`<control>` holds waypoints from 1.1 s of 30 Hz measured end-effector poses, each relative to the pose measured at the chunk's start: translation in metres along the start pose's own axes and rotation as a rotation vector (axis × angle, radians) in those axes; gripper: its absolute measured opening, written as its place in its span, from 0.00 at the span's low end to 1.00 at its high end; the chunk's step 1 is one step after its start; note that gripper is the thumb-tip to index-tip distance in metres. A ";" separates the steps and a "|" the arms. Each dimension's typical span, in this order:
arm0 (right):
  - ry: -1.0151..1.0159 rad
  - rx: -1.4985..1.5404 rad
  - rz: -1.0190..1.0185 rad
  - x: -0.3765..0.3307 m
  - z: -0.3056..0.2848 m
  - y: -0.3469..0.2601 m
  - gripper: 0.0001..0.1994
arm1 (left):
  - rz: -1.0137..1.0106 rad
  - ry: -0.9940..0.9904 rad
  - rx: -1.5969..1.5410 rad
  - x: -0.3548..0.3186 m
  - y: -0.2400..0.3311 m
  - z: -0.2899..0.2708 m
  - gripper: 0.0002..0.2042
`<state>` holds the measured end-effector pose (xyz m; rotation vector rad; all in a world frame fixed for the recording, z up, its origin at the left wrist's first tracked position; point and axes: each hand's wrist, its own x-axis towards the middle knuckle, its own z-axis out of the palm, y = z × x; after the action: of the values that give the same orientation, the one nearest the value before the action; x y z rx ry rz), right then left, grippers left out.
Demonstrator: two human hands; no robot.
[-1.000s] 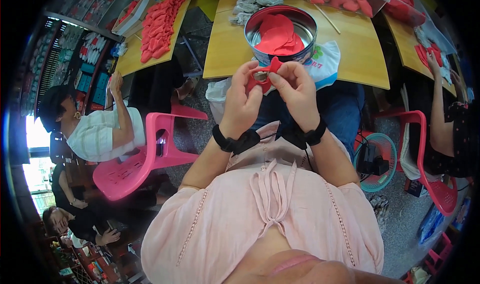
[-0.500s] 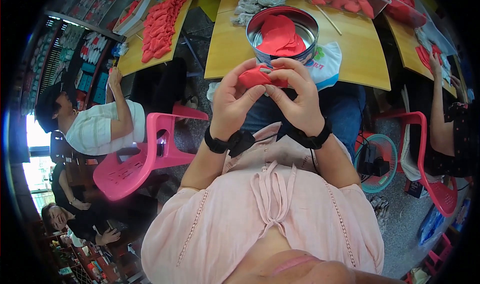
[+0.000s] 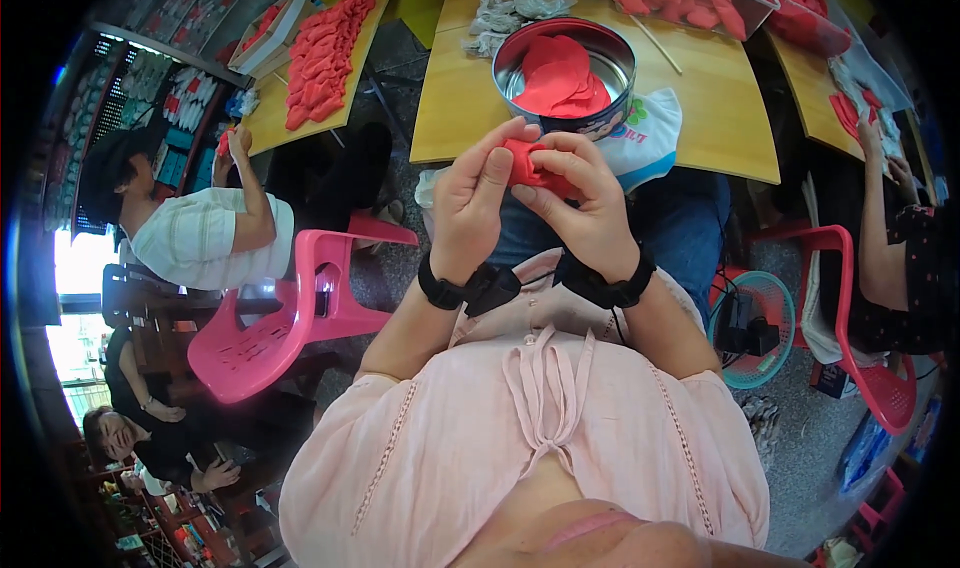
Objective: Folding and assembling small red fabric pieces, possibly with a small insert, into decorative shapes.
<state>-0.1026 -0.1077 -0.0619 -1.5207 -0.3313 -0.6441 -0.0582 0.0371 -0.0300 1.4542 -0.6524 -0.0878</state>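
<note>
Your left hand (image 3: pixel 480 200) and right hand (image 3: pixel 580 203) both pinch a red piece (image 3: pixel 528 165) mid-fold, near the tin (image 3: pixel 565 73); next, press the crease firmly.

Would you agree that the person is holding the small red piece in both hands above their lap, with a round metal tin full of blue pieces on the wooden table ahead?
Not quite: the head view shows the round metal tin holds red pieces, not blue. Otherwise right: left hand and right hand hold the small red piece before the wooden table.
</note>
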 end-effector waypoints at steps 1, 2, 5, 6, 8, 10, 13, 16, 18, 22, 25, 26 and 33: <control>0.001 0.000 -0.001 0.000 0.001 -0.001 0.17 | 0.001 0.001 -0.007 0.001 0.000 0.001 0.19; -0.008 0.047 0.090 -0.002 0.002 -0.004 0.17 | 0.002 0.000 -0.007 0.001 0.001 0.004 0.19; -0.016 0.149 0.172 -0.004 0.003 -0.002 0.19 | 0.016 0.103 -0.176 0.003 0.009 0.013 0.20; -0.015 0.203 0.165 -0.005 0.004 0.001 0.20 | -0.041 0.118 -0.307 0.005 0.010 0.013 0.20; -0.051 0.264 0.127 -0.005 0.004 0.006 0.21 | -0.098 0.131 -0.437 0.006 0.009 0.010 0.20; -0.088 0.325 0.090 -0.004 0.002 0.005 0.22 | -0.100 0.045 -0.338 0.004 0.002 0.006 0.20; -0.224 0.202 0.149 -0.003 -0.005 -0.003 0.26 | -0.109 0.042 -0.258 0.000 0.007 0.006 0.20; -0.264 0.208 0.155 -0.004 0.001 -0.005 0.29 | -0.170 0.057 -0.197 0.002 0.005 0.000 0.20; -0.247 0.310 0.210 -0.007 0.004 0.000 0.29 | -0.174 0.054 -0.236 0.000 0.003 0.002 0.20; -0.183 0.314 0.205 -0.008 0.005 0.002 0.28 | -0.118 0.049 -0.343 -0.006 -0.012 0.003 0.18; -0.039 0.398 0.360 -0.006 0.004 -0.005 0.23 | -0.119 0.056 -0.368 -0.005 -0.013 0.003 0.17; 0.031 0.370 0.322 -0.005 0.004 -0.006 0.20 | -0.114 0.057 -0.372 -0.005 -0.012 0.004 0.17; 0.054 -0.123 -0.049 0.004 -0.002 -0.016 0.17 | -0.113 0.092 -0.396 -0.009 0.001 0.010 0.16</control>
<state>-0.1087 -0.1092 -0.0465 -1.6131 -0.2930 -0.7550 -0.0705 0.0325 -0.0321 1.1041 -0.4466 -0.2239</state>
